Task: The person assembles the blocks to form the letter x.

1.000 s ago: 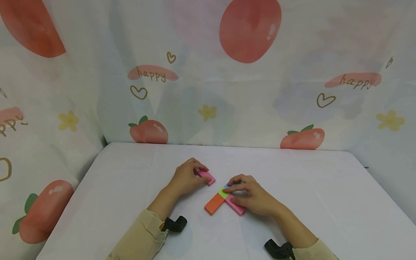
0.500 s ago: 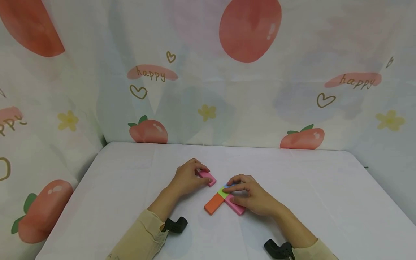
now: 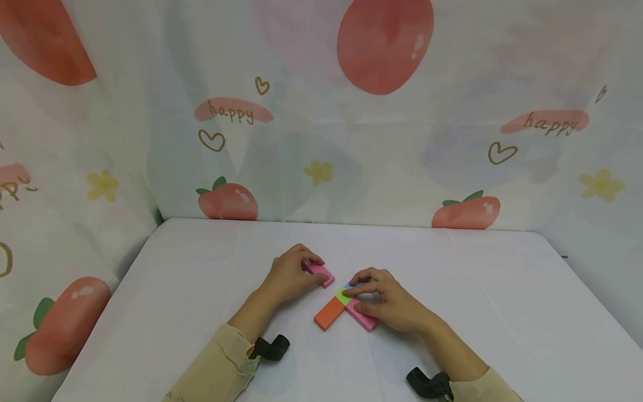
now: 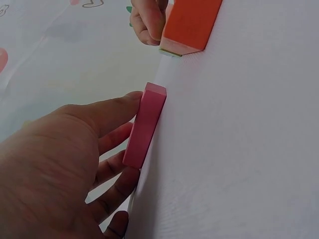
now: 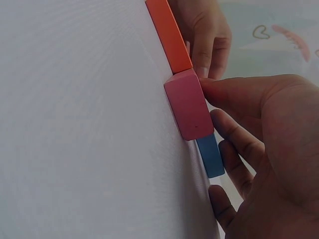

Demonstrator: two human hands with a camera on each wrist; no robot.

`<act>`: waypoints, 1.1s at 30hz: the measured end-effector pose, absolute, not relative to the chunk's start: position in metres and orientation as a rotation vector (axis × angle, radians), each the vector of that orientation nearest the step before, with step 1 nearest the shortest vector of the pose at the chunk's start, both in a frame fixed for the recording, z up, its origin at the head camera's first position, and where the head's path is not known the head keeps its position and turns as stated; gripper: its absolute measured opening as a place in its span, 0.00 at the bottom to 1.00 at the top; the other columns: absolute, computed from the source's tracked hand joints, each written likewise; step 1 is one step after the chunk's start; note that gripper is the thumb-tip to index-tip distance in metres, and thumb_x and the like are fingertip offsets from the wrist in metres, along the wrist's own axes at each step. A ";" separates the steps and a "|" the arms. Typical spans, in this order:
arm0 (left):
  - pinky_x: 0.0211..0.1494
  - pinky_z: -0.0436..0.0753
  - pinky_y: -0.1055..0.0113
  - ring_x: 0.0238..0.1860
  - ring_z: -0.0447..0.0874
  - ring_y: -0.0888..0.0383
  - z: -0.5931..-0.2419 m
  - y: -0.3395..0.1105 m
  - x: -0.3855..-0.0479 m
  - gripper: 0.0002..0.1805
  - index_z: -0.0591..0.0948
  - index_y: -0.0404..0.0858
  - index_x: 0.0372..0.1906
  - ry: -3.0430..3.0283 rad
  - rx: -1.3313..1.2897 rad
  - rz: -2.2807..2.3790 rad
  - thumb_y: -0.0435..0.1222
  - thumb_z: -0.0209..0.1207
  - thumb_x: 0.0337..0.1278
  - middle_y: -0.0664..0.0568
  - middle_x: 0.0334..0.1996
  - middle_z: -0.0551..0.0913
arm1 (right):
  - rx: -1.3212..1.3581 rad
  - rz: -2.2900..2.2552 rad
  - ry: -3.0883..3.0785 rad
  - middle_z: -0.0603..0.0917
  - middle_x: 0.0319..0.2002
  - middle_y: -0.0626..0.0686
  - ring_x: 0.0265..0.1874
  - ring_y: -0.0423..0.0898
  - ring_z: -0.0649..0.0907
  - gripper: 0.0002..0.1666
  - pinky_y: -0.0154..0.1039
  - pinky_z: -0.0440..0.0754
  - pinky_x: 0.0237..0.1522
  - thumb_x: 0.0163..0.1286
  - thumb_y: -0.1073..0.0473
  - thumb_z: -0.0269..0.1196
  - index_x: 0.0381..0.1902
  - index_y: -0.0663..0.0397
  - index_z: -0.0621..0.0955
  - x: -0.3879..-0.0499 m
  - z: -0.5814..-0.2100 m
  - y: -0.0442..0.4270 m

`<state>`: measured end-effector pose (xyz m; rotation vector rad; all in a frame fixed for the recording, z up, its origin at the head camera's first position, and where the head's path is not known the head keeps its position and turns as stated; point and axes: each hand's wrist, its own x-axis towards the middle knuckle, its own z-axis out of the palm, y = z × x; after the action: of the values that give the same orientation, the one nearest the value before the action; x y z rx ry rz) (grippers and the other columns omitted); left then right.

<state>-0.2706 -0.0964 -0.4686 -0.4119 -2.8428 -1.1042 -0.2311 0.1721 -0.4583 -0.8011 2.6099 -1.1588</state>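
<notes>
A flat pink block (image 3: 321,274) is gripped between the thumb and fingers of my left hand (image 3: 293,273), low over the table; whether it touches the cloth I cannot tell. To its right several blocks lie edge to edge: an orange block (image 3: 329,314), a small green block (image 3: 344,296), a blue block (image 5: 210,157) and a second pink block (image 5: 189,107). My right hand (image 3: 394,304) rests on this group from the right, its thumb on the second pink block and fingertips at the green and blue ones. That hand partly covers the blue block in the head view.
The white-covered table (image 3: 201,251) extends around both hands. A printed curtain (image 3: 382,145) rises along its back and left edges. Black wrist mounts (image 3: 272,347) stick out below both forearms, close to the table surface.
My left hand and its pink block have shifted very slightly right, toward the other blocks. The right hand holds its place on the group; the head view has tilted a touch.
</notes>
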 end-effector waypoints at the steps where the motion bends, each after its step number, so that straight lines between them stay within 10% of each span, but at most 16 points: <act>1: 0.52 0.68 0.57 0.40 0.78 0.64 -0.469 -0.096 -0.270 0.16 0.90 0.52 0.45 -2.846 -0.417 -1.101 0.50 0.76 0.52 0.63 0.41 0.80 | -0.807 -1.158 2.612 0.78 0.61 0.42 0.69 0.51 0.67 0.17 0.60 0.66 0.67 0.69 0.55 0.70 0.53 0.31 0.89 -0.231 -0.458 0.172; 33: 0.51 0.67 0.58 0.42 0.77 0.63 -0.466 -0.089 -0.268 0.15 0.89 0.52 0.46 -2.879 -0.443 -1.081 0.50 0.75 0.54 0.63 0.41 0.79 | -0.800 -1.177 2.602 0.79 0.61 0.42 0.69 0.50 0.67 0.17 0.59 0.66 0.67 0.68 0.56 0.71 0.53 0.31 0.89 -0.231 -0.459 0.172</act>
<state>-0.2679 -0.0894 -0.4663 -0.4428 -2.8788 -1.0810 -0.2310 0.1722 -0.4587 -0.7996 2.6024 -1.1766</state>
